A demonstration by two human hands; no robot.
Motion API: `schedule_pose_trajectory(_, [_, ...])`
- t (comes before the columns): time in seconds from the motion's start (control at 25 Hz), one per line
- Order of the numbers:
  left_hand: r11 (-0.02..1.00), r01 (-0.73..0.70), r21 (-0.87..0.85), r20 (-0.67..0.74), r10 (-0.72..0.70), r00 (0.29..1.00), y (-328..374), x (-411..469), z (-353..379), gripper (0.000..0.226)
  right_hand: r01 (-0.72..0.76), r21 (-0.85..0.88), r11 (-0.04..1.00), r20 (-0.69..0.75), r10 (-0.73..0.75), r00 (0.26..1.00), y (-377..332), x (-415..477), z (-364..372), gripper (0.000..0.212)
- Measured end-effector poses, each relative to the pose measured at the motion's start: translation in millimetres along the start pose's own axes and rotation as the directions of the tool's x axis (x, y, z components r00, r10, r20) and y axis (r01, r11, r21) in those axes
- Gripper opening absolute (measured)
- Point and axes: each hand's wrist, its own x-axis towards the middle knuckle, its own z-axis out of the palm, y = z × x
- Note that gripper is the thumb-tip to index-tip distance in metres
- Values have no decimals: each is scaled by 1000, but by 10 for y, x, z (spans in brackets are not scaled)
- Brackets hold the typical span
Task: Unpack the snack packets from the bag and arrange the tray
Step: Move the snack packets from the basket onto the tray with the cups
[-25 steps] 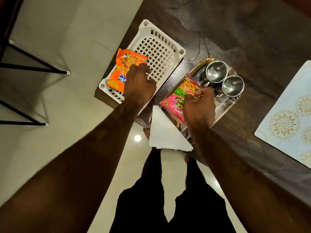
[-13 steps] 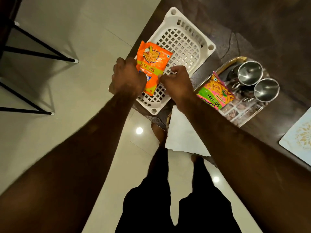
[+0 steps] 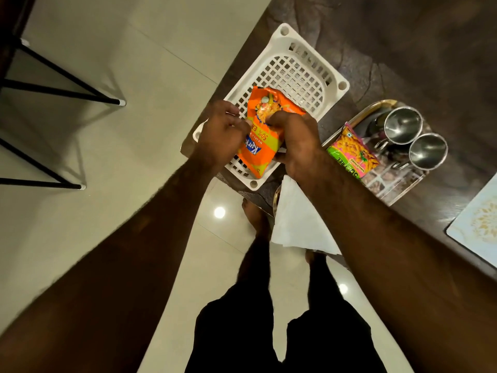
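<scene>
The dark table (image 3: 403, 49) carries the white basket (image 3: 304, 74), which shows no packet lying inside it. Just right of the basket sits the tray (image 3: 376, 104), seemingly only partly arranged. The orange packet (image 3: 265, 135) is held over the basket's near end, with the left hand (image 3: 220, 135) and right hand (image 3: 298, 141) each pinching a side of it. It probably belongs on the tray next. A green-and-pink packet (image 3: 352, 152) already lies on the tray end closest to the basket, with two steel cups (image 3: 402, 125) further right. No bag is visible
</scene>
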Motion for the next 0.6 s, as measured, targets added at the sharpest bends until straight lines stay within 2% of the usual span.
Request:
schedule_pose_trajectory(0.12, [999,42,-29,115,-39,993,56,-44,56,24,-49,177,983,-13,52,999,-20,-67,-127,38])
schedule_pose_trajectory(0.24, [981,58,-187,64,-47,997,87,-135,132,7,-5,360,933,-22,14,1000,-61,-125,-208,29])
schedule_pose_trajectory(0.28, [971,77,-226,48,-68,997,111,-167,169,6,0,396,918,-33,14,999,-77,-141,-232,31])
schedule_pose_trajectory(0.36, [954,131,-269,90,-111,990,169,-224,256,6,-29,460,887,-30,48,998,-108,-157,-308,49])
schedule_pose_trajectory(0.44, [934,182,-307,166,-135,977,249,-278,321,5,-62,497,866,-8,76,997,-137,-200,-426,58])
schedule_pose_trajectory(0.6, [949,194,-250,296,-116,948,399,-429,449,4,-107,471,876,99,68,993,-147,-364,-810,44])
